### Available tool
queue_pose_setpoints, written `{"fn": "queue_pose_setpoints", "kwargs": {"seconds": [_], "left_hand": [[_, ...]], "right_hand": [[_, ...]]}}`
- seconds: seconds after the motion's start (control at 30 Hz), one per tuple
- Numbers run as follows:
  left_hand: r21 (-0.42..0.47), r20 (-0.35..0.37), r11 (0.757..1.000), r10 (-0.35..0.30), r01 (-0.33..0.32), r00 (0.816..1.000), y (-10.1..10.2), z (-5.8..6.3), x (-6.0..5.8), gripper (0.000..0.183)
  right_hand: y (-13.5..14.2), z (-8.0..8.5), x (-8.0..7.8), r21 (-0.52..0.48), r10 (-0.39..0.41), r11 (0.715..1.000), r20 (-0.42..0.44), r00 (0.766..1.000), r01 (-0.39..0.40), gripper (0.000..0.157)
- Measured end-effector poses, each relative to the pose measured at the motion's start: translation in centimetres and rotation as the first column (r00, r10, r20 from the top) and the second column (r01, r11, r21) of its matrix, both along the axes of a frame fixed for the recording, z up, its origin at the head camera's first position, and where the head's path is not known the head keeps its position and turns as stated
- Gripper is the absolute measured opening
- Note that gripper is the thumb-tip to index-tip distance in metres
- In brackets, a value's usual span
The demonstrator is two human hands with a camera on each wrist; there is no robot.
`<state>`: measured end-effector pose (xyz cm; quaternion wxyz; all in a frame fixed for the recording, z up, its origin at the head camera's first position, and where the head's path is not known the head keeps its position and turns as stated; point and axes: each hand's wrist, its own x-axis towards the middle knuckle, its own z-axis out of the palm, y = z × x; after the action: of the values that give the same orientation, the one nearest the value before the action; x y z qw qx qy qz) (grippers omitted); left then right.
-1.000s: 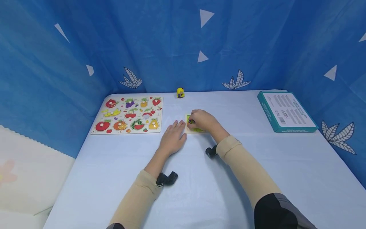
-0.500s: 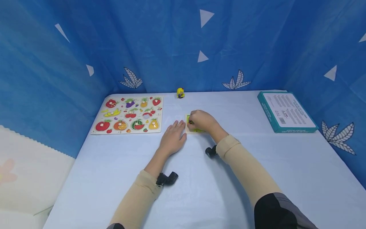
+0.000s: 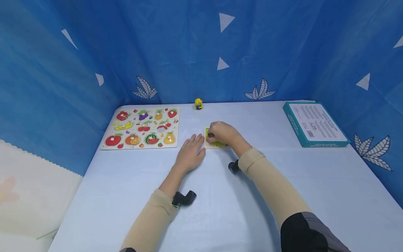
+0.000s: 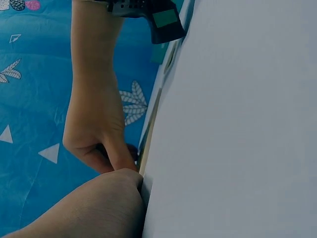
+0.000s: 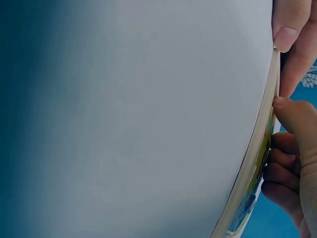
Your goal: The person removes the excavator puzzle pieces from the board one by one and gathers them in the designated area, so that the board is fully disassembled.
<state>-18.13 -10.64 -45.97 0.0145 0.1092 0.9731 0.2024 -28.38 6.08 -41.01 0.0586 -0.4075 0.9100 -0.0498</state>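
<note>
The head view shows the person's left hand (image 3: 190, 153) laid palm down on the white table (image 3: 207, 224), fingers relaxed and released, just beside a small wooden puzzle board (image 3: 208, 145) with a green picture. The right wrist view shows the left thumb touching that board's edge. The right hand (image 3: 224, 133) is bent over the same board, its fingers curled and its thumb against the edge; a dark bit (image 3: 210, 135) shows by its fingertips, but whether they are grasping it cannot be told. Black wrist cameras sit at the cuffs of both beige sleeves (image 3: 151, 220). Left of the hands lies a larger fruit peg puzzle (image 3: 172, 145), its fruits knobbed. Beyond them, a small yellow figurine (image 3: 198, 104) stands near the back edge. Well to the right lies a teal box (image 3: 316, 124) with a printed white panel and barcode. A blue curtain (image 3: 182, 42) hangs behind
</note>
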Motion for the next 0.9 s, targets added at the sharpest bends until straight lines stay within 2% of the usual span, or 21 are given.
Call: {"fn": "queue_pose_setpoints", "kwargs": {"seconds": [0.3,0.43,0.63,0.9], "left_hand": [[0.003,-0.007,1.000,0.004,-0.004,1.000,0.03,0.01,0.10,0.058],[0.007,-0.003,1.000,0.004,-0.004,1.000,0.01,-0.10,0.15,0.058],[0.001,-0.009,1.000,0.005,-0.005,1.000,0.02,-0.19,0.11,0.058],[0.000,-0.011,1.000,0.002,-0.002,1.000,0.10,-0.19,0.06,0.059]], "right_hand": [[-0.57,0.22,-0.14,0.115,0.041,0.993,-0.048,0.998,-0.036,0.023],[-0.72,0.25,0.04,0.154,0.084,0.986,-0.083,0.993,-0.071,0.022],[-0.67,0.27,0.29,0.167,0.130,0.980,-0.146,0.981,-0.105,0.024],[-0.51,0.33,0.55,0.187,0.133,0.977,-0.151,0.980,-0.104,0.027]]}}
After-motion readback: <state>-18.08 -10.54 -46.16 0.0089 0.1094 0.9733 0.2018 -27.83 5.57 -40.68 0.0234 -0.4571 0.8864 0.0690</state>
